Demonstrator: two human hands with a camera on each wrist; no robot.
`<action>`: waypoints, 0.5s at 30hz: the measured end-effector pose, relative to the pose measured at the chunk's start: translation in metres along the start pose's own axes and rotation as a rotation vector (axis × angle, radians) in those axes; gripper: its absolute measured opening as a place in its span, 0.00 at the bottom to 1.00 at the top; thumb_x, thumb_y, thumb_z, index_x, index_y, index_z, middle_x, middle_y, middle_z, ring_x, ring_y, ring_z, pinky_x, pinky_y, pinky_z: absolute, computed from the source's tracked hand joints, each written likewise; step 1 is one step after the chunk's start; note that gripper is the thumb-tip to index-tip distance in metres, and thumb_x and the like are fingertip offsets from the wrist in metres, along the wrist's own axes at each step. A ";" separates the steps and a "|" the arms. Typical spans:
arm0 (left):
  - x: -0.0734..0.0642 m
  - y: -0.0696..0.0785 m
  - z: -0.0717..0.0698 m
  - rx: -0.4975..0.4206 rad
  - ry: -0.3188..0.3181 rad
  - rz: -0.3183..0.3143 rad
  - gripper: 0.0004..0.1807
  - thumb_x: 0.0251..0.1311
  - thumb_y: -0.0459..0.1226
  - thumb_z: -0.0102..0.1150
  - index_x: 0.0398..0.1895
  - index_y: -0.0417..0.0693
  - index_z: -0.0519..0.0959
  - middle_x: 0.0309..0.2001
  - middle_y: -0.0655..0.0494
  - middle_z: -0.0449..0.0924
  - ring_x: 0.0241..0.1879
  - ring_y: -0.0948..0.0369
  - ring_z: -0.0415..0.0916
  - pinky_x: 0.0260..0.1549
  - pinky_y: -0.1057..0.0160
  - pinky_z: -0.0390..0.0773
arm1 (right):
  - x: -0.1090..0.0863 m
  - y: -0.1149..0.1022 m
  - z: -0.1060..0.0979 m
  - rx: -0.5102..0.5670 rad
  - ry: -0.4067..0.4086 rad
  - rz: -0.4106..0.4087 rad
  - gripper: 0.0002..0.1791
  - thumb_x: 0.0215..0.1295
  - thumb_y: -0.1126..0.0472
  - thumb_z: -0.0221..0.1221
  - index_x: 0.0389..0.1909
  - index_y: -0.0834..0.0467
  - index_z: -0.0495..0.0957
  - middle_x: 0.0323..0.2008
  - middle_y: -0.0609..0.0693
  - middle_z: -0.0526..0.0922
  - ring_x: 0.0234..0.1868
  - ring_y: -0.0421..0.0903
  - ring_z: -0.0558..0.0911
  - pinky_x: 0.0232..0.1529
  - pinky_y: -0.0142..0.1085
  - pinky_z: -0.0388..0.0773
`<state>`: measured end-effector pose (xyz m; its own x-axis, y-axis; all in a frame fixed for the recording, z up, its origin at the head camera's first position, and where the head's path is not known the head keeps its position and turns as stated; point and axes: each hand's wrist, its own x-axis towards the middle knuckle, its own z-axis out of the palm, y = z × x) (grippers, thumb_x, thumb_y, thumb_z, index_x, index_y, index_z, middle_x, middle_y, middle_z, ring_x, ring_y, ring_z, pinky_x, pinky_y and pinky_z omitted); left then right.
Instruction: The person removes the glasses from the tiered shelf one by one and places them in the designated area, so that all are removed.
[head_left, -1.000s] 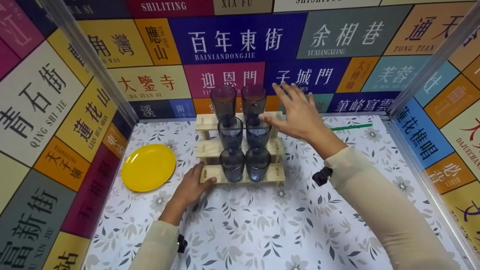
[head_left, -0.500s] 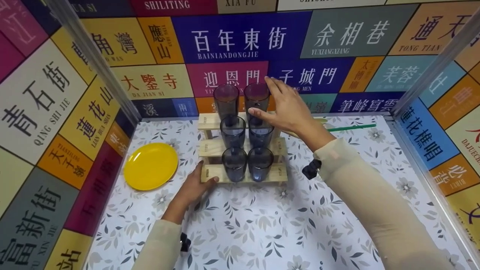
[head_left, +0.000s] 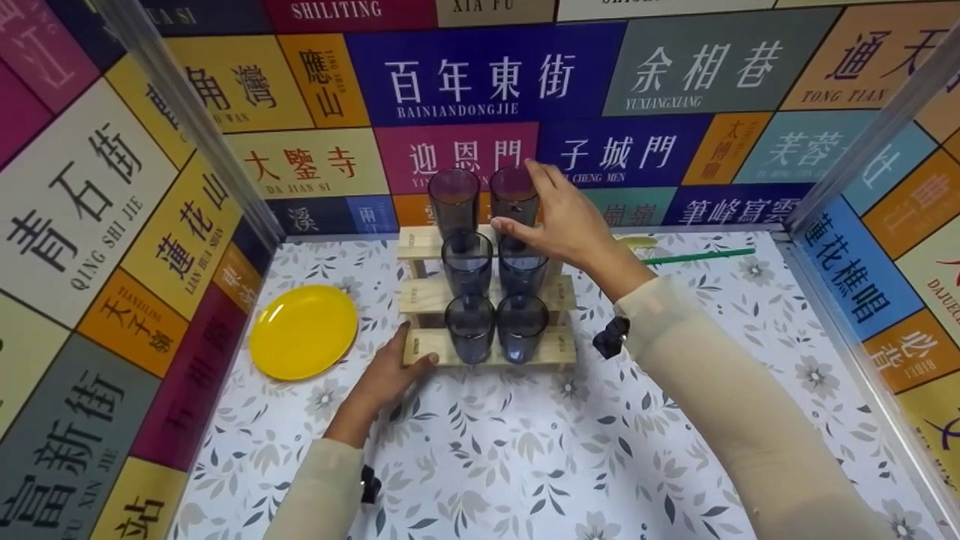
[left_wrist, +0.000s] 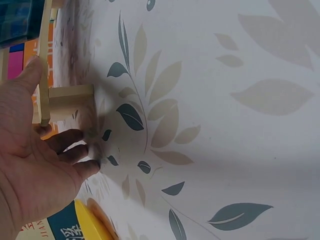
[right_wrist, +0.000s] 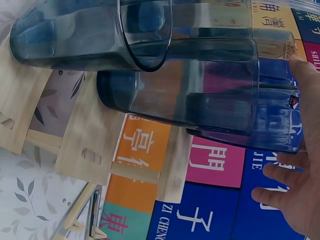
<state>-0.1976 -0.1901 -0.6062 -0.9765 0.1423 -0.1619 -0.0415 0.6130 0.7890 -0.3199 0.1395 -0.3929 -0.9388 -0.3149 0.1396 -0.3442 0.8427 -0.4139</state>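
A three-step wooden stand (head_left: 421,298) bears several dark translucent glasses, two on each step. My left hand (head_left: 384,369) grips the left end of the lowest step, thumb on top; in the left wrist view its index finger is at the board's edge (left_wrist: 44,107), with the other fingers loosely bent beside the leg (left_wrist: 72,93). My right hand (head_left: 570,223) holds the right-hand glass (head_left: 513,187) on the top step near its rim, thumb in front and fingers behind. In the right wrist view, that glass (right_wrist: 275,120) lies partly behind a nearer glass (right_wrist: 200,95).
Left of the stand lies a yellow plate (head_left: 304,332) on the floral tablecloth (head_left: 487,450). A thin green stick (head_left: 705,256) lies behind my right wrist. Tongs (right_wrist: 92,210) show beside the stand in the right wrist view. Printed panels (head_left: 480,75) wall the back and sides.
My right hand has moved left from beside the top step onto its right-hand glass, its spread fingers drawing in around it. The left hand stays on the lowest step.
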 end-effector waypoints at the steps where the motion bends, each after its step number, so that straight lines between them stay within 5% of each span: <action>1: 0.000 0.000 -0.001 0.005 -0.003 -0.002 0.53 0.79 0.55 0.63 0.92 0.42 0.47 0.83 0.31 0.64 0.80 0.37 0.69 0.80 0.35 0.66 | 0.001 0.000 0.001 0.008 0.001 0.004 0.66 0.67 0.17 0.60 0.93 0.49 0.44 0.89 0.58 0.56 0.85 0.63 0.66 0.81 0.63 0.68; 9: 0.000 -0.002 -0.004 0.033 0.003 -0.061 0.44 0.86 0.56 0.52 0.92 0.48 0.50 0.85 0.36 0.63 0.84 0.38 0.63 0.83 0.36 0.62 | 0.006 0.000 0.006 0.049 0.038 -0.011 0.60 0.74 0.28 0.63 0.91 0.57 0.49 0.85 0.62 0.61 0.82 0.65 0.69 0.82 0.61 0.68; 15: 0.001 -0.007 -0.001 0.030 0.016 -0.092 0.45 0.84 0.60 0.52 0.92 0.52 0.51 0.86 0.39 0.62 0.85 0.39 0.62 0.84 0.37 0.61 | 0.007 0.003 0.012 0.080 0.077 -0.025 0.57 0.76 0.31 0.65 0.90 0.59 0.52 0.81 0.64 0.67 0.69 0.63 0.79 0.79 0.59 0.72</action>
<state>-0.1982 -0.1952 -0.6109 -0.9722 0.0720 -0.2230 -0.1249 0.6459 0.7531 -0.3277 0.1341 -0.4040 -0.9293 -0.2982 0.2180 -0.3681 0.7967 -0.4793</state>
